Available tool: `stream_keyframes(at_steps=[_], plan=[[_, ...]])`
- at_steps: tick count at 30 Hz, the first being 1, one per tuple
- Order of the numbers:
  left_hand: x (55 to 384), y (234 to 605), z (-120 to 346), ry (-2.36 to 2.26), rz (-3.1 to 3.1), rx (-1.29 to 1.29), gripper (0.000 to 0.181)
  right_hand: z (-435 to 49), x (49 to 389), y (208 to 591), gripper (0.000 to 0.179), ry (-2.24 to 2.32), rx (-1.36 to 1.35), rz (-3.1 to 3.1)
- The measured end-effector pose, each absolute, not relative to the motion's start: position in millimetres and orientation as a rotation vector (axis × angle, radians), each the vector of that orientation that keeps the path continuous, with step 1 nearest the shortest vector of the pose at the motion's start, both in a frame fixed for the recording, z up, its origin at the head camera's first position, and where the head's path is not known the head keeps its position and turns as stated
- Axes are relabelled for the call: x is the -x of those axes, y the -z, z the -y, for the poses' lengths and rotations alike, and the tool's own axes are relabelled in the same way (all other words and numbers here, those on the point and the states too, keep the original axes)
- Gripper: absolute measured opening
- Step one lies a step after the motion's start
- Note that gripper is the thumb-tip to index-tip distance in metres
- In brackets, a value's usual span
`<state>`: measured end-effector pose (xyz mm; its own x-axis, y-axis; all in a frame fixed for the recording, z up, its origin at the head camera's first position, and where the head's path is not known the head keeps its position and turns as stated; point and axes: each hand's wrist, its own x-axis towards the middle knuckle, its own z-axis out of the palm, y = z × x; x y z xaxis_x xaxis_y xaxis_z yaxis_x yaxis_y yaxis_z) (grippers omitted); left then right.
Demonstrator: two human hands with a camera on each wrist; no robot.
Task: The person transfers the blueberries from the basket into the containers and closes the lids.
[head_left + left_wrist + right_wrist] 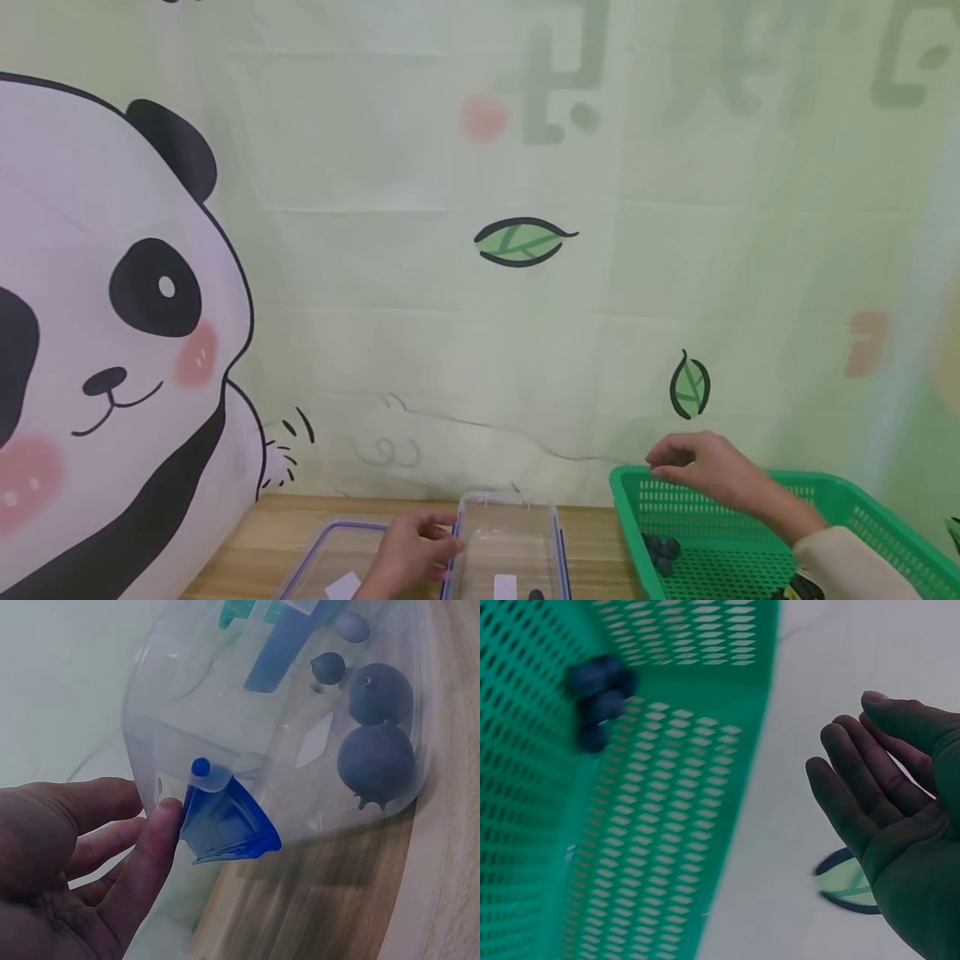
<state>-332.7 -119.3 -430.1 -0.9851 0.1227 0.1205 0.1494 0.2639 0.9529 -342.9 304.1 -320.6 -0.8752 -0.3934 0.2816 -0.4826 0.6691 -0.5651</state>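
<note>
A clear plastic box (517, 542) with blue clips stands on the wooden table. My left hand (412, 550) is at its left side, fingertips touching the wall beside a blue clip (229, 821). Several dark blueberries (379, 761) lie inside the box. Over the far left rim of a green perforated basket (750, 479), my right hand (705, 467) hovers with loosely bent fingers and nothing in them. In the basket's far left corner sits a small cluster of blueberries (660, 550), seen blurred in the right wrist view.
Left of the box lies a clear, blue-rimmed container or lid (322, 546) with a white label (343, 586). Something black and yellow (801, 588) shows at the bottom edge by the basket. A printed panda backdrop (420, 350) rises behind the wooden table (592, 550).
</note>
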Motion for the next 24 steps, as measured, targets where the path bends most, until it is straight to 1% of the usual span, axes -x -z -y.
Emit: stream_keyframes(at_steps=[13, 16, 22, 24], plan=[[334, 430, 118, 1.892, 2.477, 0.240, 0.035, -336, 374, 368, 0.015, -1.017, -0.748, 2.908], [333, 430, 118, 1.888, 2.480, 0.237, 0.035, -351, 392, 392, 0.016, -0.994, -0.809, 2.947], [332, 430, 119, 1.882, 2.476, 0.254, 0.035, -389, 446, 458, 0.015, -1.020, -0.831, 3.041], [332, 430, 119, 1.883, 2.475, 0.256, 0.035, -396, 456, 470, 0.016, -1.014, -0.841, 3.078]])
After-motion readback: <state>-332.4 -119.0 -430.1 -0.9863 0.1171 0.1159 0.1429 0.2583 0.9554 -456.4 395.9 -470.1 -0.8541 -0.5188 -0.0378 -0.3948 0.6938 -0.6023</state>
